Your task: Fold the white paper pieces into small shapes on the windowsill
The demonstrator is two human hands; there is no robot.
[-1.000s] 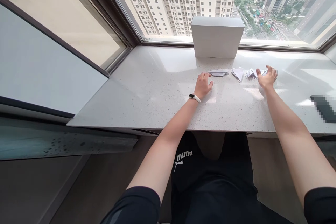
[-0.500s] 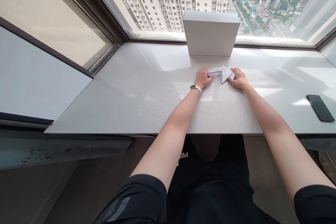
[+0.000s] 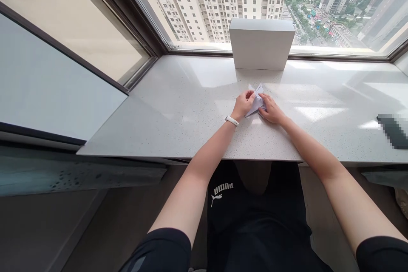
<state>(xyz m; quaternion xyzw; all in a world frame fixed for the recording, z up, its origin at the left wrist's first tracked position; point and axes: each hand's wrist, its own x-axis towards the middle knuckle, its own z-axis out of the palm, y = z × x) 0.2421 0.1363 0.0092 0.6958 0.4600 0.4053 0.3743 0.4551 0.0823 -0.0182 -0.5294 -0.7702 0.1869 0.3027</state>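
Pale speckled worktop (image 3: 191,110) carries a small folded paper (image 3: 256,101) just before a white box (image 3: 261,44), left hand (image 3: 244,104) and right hand (image 3: 270,110) pinching it from both sides, fingers closed on its edges, seemingly steadying it.

The folded paper (image 3: 255,103) is thin, white and matt, with sharp creases. The pale speckled counter (image 3: 191,110) looks like polished stone, smooth and glossy under window glare. At its far edge the white box (image 3: 261,49) has a flat matt finish, and the wristband (image 3: 231,120) looks like smooth plastic.
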